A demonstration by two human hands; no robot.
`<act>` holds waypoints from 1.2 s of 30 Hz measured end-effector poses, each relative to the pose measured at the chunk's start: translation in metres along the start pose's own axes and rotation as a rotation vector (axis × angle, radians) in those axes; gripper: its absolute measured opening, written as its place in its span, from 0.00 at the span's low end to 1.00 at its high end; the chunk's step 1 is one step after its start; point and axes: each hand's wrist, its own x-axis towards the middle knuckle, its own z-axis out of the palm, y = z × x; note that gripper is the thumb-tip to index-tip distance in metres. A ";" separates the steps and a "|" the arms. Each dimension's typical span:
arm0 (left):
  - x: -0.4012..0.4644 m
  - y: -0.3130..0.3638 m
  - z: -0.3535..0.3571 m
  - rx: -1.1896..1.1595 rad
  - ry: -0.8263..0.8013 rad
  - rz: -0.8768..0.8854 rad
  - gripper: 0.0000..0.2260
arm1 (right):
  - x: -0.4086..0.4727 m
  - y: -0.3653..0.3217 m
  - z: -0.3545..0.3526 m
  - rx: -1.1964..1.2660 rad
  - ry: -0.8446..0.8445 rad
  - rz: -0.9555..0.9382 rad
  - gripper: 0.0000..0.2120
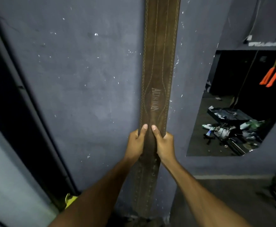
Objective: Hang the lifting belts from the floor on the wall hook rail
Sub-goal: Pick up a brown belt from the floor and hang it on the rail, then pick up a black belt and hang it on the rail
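A long brown leather lifting belt (158, 66) with light stitching and stamped lettering runs straight up along the dark grey wall (84, 79), its top end out of the frame. My left hand (136, 143) grips its left edge and my right hand (164, 144) grips its right edge, thumbs pressed on the front face just below the lettering. The belt's lower part, with rows of holes, hangs down between my forearms. The hook rail is not in view.
An opening in the wall at the right shows a dark room with clutter on its floor (229, 128) and two orange handles (271, 77) hanging on cords. A dark door frame (27, 112) runs along the left. A yellow object (70, 199) lies low by the wall.
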 end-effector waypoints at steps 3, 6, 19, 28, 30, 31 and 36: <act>-0.033 -0.027 -0.002 0.063 -0.029 -0.073 0.25 | -0.026 0.024 -0.021 -0.017 -0.115 0.049 0.07; -0.065 -0.045 -0.004 0.070 0.008 -0.124 0.23 | -0.036 0.036 -0.029 -0.045 -0.083 0.047 0.12; -0.108 -0.072 -0.020 0.669 0.066 -0.217 0.23 | -0.073 0.083 -0.066 -0.555 -0.190 0.351 0.11; -0.209 -0.161 -0.085 0.706 -0.042 -0.473 0.21 | -0.150 0.149 -0.052 -0.673 -0.428 0.715 0.14; -0.232 -0.181 -0.104 0.703 -0.050 -0.537 0.19 | -0.170 0.159 -0.042 -0.668 -0.501 0.744 0.13; -0.242 -0.189 -0.113 0.698 -0.041 -0.580 0.19 | -0.179 0.164 -0.037 -0.659 -0.526 0.754 0.14; -0.270 -0.214 -0.153 0.639 0.071 -0.743 0.20 | -0.202 0.190 -0.013 -0.619 -0.629 0.815 0.09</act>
